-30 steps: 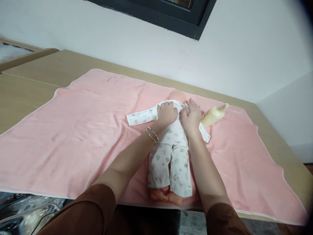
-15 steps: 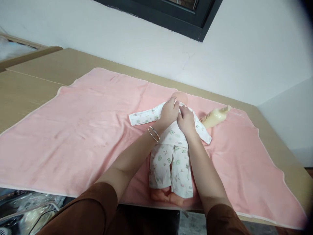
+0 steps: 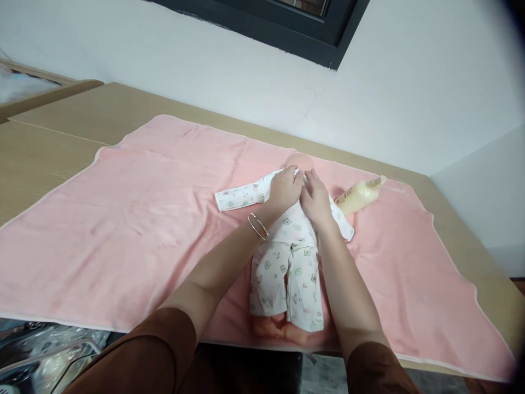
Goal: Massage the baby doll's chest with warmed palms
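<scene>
Both hands down on the doll [image 3: 287, 257]: left hand [image 3: 284, 190] and right hand [image 3: 315, 200] meeting at the collar of the white printed top [image 3: 287, 221], fingers bent onto the cloth, pinched or just pressing impossible to tell. Doll flat on its back across the pink towel [image 3: 123, 219], feet at the near table edge. Risk, by judgement: a tug dragging doll off that edge. Farther right, baby bottle [image 3: 359, 195] lying just beside the sleeve, easily knocked. Beyond, wooden table [image 3: 61, 126], white wall.
</scene>
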`<control>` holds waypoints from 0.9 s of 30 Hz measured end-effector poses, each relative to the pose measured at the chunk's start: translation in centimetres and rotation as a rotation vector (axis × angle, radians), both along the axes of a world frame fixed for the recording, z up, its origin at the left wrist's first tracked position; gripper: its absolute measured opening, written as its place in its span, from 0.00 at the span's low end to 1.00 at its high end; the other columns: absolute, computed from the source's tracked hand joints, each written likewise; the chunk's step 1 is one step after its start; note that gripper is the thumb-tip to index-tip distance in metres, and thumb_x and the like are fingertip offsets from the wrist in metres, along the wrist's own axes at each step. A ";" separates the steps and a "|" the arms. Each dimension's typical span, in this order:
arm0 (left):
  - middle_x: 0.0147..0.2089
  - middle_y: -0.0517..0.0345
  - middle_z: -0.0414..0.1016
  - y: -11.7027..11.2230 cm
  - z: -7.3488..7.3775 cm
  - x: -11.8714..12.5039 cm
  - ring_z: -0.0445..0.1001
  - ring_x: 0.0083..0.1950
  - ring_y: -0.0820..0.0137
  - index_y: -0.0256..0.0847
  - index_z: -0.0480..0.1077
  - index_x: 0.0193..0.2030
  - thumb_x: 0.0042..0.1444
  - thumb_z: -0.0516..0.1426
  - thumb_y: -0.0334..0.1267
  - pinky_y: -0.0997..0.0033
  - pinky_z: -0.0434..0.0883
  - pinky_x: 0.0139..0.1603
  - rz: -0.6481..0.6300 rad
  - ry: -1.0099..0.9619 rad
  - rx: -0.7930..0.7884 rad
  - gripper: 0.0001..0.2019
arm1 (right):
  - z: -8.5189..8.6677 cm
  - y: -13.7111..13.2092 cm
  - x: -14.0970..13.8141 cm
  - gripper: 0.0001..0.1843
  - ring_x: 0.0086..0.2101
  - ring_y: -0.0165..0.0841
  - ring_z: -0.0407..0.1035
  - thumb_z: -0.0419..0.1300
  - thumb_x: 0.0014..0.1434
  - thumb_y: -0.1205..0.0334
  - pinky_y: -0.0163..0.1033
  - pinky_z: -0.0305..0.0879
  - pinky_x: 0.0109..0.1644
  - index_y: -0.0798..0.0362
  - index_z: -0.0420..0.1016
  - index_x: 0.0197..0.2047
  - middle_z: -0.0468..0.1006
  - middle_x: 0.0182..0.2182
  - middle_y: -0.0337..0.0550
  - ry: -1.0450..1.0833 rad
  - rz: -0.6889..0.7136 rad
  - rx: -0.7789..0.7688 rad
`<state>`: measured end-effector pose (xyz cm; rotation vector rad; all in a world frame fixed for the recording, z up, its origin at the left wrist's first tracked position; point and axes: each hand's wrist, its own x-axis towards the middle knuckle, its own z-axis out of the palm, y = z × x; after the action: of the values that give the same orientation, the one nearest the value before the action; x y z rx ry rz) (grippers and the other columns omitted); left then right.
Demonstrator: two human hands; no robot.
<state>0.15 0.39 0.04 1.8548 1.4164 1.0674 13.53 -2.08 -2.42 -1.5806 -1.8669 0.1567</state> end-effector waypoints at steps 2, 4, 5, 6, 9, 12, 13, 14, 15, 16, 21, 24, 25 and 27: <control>0.66 0.41 0.81 -0.5 0.4 0.2 0.75 0.71 0.55 0.39 0.74 0.64 0.78 0.46 0.41 0.52 0.64 0.77 -0.011 0.013 0.010 0.21 | 1.1 -0.4 1.0 0.34 0.75 0.49 0.59 0.50 0.72 0.51 0.64 0.55 0.79 0.54 0.68 0.75 0.65 0.76 0.59 0.080 -0.053 0.082; 0.65 0.44 0.82 -1.2 0.8 0.5 0.75 0.71 0.55 0.42 0.75 0.63 0.78 0.45 0.42 0.49 0.58 0.81 -0.039 0.017 0.029 0.20 | 2.8 -1.0 2.5 0.33 0.75 0.48 0.60 0.50 0.72 0.50 0.65 0.57 0.78 0.49 0.66 0.76 0.66 0.76 0.54 0.126 -0.122 0.179; 0.66 0.45 0.81 -1.5 0.9 0.7 0.74 0.72 0.56 0.43 0.74 0.63 0.78 0.44 0.42 0.48 0.55 0.82 -0.061 0.016 0.044 0.21 | 3.7 -1.5 3.4 0.33 0.74 0.48 0.61 0.49 0.73 0.49 0.67 0.58 0.77 0.47 0.65 0.77 0.67 0.75 0.53 0.133 -0.154 0.230; 0.67 0.46 0.80 -1.9 1.1 1.0 0.73 0.73 0.57 0.43 0.74 0.64 0.78 0.44 0.42 0.48 0.51 0.84 -0.089 0.017 0.059 0.21 | 4.6 -1.9 4.4 0.34 0.74 0.48 0.61 0.48 0.73 0.49 0.69 0.58 0.76 0.46 0.63 0.78 0.66 0.75 0.52 0.137 -0.193 0.291; 0.73 0.45 0.75 -3.0 1.6 1.6 0.65 0.79 0.57 0.40 0.72 0.68 0.78 0.46 0.42 0.47 0.44 0.86 -0.186 0.045 0.075 0.22 | 6.6 -3.1 7.7 0.35 0.77 0.47 0.56 0.48 0.73 0.50 0.69 0.53 0.79 0.46 0.59 0.80 0.60 0.78 0.51 0.138 -0.267 0.458; 0.76 0.44 0.71 -4.0 2.3 1.7 0.57 0.84 0.55 0.39 0.72 0.69 0.76 0.48 0.43 0.47 0.41 0.87 -0.284 0.060 0.053 0.22 | 7.1 -3.6 10.7 0.39 0.80 0.46 0.45 0.53 0.71 0.52 0.62 0.44 0.83 0.49 0.55 0.81 0.50 0.82 0.52 0.155 -0.333 0.459; 0.77 0.46 0.70 -4.2 2.6 1.5 0.57 0.84 0.56 0.41 0.72 0.69 0.76 0.48 0.43 0.49 0.43 0.87 -0.315 0.040 0.037 0.22 | 7.0 -3.6 11.6 0.40 0.80 0.46 0.43 0.54 0.70 0.52 0.61 0.42 0.83 0.49 0.54 0.82 0.48 0.82 0.53 0.177 -0.362 0.422; 0.78 0.48 0.69 -4.5 3.0 1.3 0.57 0.84 0.57 0.43 0.72 0.70 0.77 0.48 0.45 0.51 0.46 0.86 -0.345 0.008 0.014 0.22 | 6.8 -3.5 12.3 0.41 0.81 0.47 0.41 0.54 0.70 0.52 0.62 0.40 0.83 0.49 0.53 0.82 0.47 0.83 0.53 0.206 -0.388 0.376; 0.78 0.51 0.69 -4.7 3.4 1.0 0.58 0.84 0.58 0.45 0.72 0.70 0.77 0.48 0.46 0.53 0.51 0.85 -0.368 -0.035 -0.013 0.23 | 6.6 -3.4 12.9 0.41 0.81 0.48 0.41 0.55 0.69 0.52 0.64 0.40 0.83 0.50 0.53 0.82 0.46 0.83 0.53 0.235 -0.406 0.333; 0.78 0.53 0.69 -5.0 3.8 0.8 0.60 0.83 0.59 0.47 0.72 0.70 0.77 0.47 0.48 0.55 0.55 0.84 -0.380 -0.085 -0.043 0.23 | 6.4 -3.2 13.4 0.42 0.81 0.48 0.41 0.55 0.69 0.51 0.66 0.41 0.83 0.50 0.53 0.82 0.47 0.83 0.53 0.261 -0.414 0.299; 0.71 0.52 0.78 -5.7 5.2 2.0 0.73 0.75 0.60 0.49 0.74 0.68 0.77 0.42 0.54 0.55 0.70 0.75 -0.425 -0.400 -0.207 0.27 | 5.8 -2.6 14.2 0.41 0.80 0.50 0.44 0.52 0.72 0.45 0.69 0.45 0.81 0.48 0.53 0.83 0.50 0.82 0.52 0.289 -0.363 0.224; 0.62 0.44 0.84 -5.2 5.4 4.8 0.79 0.69 0.54 0.46 0.75 0.67 0.76 0.40 0.59 0.49 0.76 0.70 -0.436 -0.562 -0.421 0.31 | 5.6 -2.4 14.0 0.38 0.79 0.48 0.49 0.47 0.75 0.39 0.67 0.49 0.81 0.46 0.58 0.81 0.55 0.80 0.50 0.363 -0.287 0.174; 0.62 0.42 0.84 -4.9 5.4 6.0 0.80 0.69 0.53 0.45 0.74 0.67 0.75 0.40 0.60 0.48 0.76 0.69 -0.430 -0.625 -0.515 0.33 | 5.5 -2.3 14.0 0.38 0.78 0.47 0.51 0.46 0.76 0.37 0.66 0.51 0.81 0.47 0.60 0.80 0.57 0.80 0.51 0.394 -0.269 0.152; 0.63 0.40 0.82 -4.4 5.2 8.3 0.80 0.68 0.53 0.43 0.72 0.69 0.74 0.40 0.59 0.49 0.77 0.67 -0.422 -0.807 -0.714 0.33 | 5.2 -2.1 13.8 0.39 0.78 0.47 0.52 0.45 0.76 0.35 0.64 0.50 0.81 0.49 0.62 0.79 0.60 0.79 0.52 0.431 -0.257 0.114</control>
<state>8.48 -3.99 5.26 0.9563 0.7235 0.7931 27.34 -4.23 2.80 -1.5476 -1.3111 0.2488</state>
